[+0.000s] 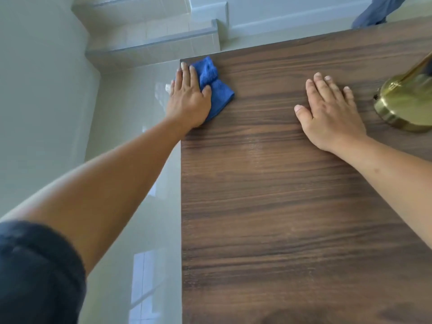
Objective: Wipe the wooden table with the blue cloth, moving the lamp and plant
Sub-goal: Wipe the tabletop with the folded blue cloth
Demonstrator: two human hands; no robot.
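Dark wood grain of the table [292,206] fills the space nearest you, bare between your forearms. Your right hand [332,118] lies flat on the wood, fingers straight and slightly spread, holding nothing, near the brass lamp base [406,104] at the right edge. Farther off, your left hand [189,97] presses the blue cloth [216,86] with straight fingers at the table's far left corner, fingertips reaching past the edge over the tiled floor [131,141].
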